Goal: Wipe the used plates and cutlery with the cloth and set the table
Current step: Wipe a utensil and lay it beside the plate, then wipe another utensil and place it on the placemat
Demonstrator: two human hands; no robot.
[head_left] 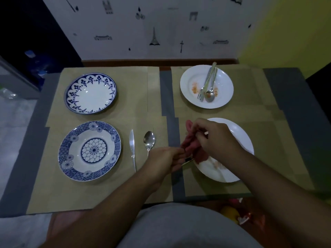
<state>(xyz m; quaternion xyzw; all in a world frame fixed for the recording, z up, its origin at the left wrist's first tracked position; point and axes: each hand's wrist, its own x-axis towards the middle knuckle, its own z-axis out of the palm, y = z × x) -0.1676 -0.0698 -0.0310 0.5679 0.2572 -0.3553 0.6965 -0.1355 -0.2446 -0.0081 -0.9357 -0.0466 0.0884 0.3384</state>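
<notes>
Left hand (166, 158) pinched the handle end of a thin piece of cutlery (187, 162). Right hand (215, 138) was curled round the pink cloth (190, 142), which was bunched over the rest of that piece. Both hands hovered over the left edge of the near white plate (240, 138).

From where I stood, approx. half done. The knife (132, 145) and spoon (149, 140) lay side by side just left of the hands, next to the near blue plate (89, 151). That plate and the far blue plate (90, 93) looked clean & in place on their mat. The right side was not yet done: orange smears on the near white plate, more residue on the far white plate (223, 81), and the dirty cutlery (208, 81) lying in it, prob. 3 pcs. Left to do, I'd judge: finish this piece, wipe both white plates and those pcs, then lay them out.

Hard to make out: the cloth covered the working end, so fork or not, couldn't tell. The hands & right forearm hid much of the near white plate, and the left hand hid the spoon's handle end. The light was dim. Yellow and red bits below the table edge were too blurred to name.
</notes>
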